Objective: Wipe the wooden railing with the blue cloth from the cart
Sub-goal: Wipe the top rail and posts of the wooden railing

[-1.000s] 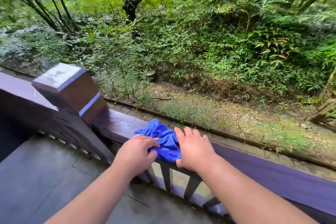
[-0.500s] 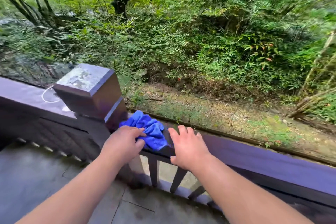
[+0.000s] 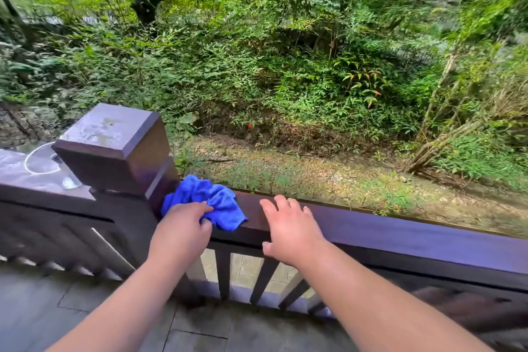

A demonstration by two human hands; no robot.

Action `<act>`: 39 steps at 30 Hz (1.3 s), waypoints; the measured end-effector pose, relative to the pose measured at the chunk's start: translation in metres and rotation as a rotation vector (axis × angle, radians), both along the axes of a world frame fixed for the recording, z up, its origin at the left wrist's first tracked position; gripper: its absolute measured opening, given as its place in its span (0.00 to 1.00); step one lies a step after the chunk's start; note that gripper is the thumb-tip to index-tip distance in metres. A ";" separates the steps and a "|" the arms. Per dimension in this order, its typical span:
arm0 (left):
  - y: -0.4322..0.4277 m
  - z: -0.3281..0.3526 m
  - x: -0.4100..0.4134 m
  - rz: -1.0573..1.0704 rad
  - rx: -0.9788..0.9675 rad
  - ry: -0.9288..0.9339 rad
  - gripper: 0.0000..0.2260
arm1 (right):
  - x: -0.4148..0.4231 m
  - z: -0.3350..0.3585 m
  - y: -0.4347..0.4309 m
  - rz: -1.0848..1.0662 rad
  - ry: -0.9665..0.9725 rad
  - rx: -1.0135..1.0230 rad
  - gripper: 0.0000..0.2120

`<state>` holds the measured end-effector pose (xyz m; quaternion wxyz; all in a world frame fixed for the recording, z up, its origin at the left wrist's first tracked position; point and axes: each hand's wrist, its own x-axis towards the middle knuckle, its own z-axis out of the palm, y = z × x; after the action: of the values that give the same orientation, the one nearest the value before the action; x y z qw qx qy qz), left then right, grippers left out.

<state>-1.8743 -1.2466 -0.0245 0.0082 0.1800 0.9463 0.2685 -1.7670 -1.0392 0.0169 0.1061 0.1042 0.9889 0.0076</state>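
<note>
A bunched blue cloth [image 3: 213, 201] lies on top of the dark wooden railing [image 3: 400, 230], pressed against the base of a square post [image 3: 114, 148]. My left hand [image 3: 180, 233] grips the cloth's near edge with curled fingers. To the right, my right hand [image 3: 288, 230] rests flat on the rail top with fingers spread, a short gap away from the cloth. The cart is out of view.
A white looped cord [image 3: 37, 163] and a small clear object [image 3: 70, 181] sit on the rail left of the post. Balusters [image 3: 264, 280] run under the rail. Grey floor tiles [image 3: 57, 317] lie at my feet. Beyond the rail are gravel and dense bushes.
The cloth has slid left along the rail up to the post under my left hand. My right hand has come off the cloth and now lies on bare rail.
</note>
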 end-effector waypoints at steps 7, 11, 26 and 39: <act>0.062 0.003 0.039 -0.329 0.025 0.063 0.15 | 0.024 0.000 0.031 -0.054 0.033 -0.023 0.45; 0.109 0.008 0.062 -0.470 0.015 0.085 0.17 | 0.042 -0.002 0.059 -0.043 0.054 -0.038 0.45; 0.278 0.012 0.161 -0.673 -0.069 0.041 0.19 | 0.154 0.006 0.202 -0.076 0.008 0.040 0.20; 0.406 0.015 0.246 -0.662 -0.106 0.051 0.18 | 0.248 -0.008 0.347 -0.165 0.053 -0.148 0.21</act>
<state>-1.6281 -0.8401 -0.0091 0.0807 0.4836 0.8490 0.1971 -1.5187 -0.6921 0.0090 0.0875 0.1775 0.9772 -0.0770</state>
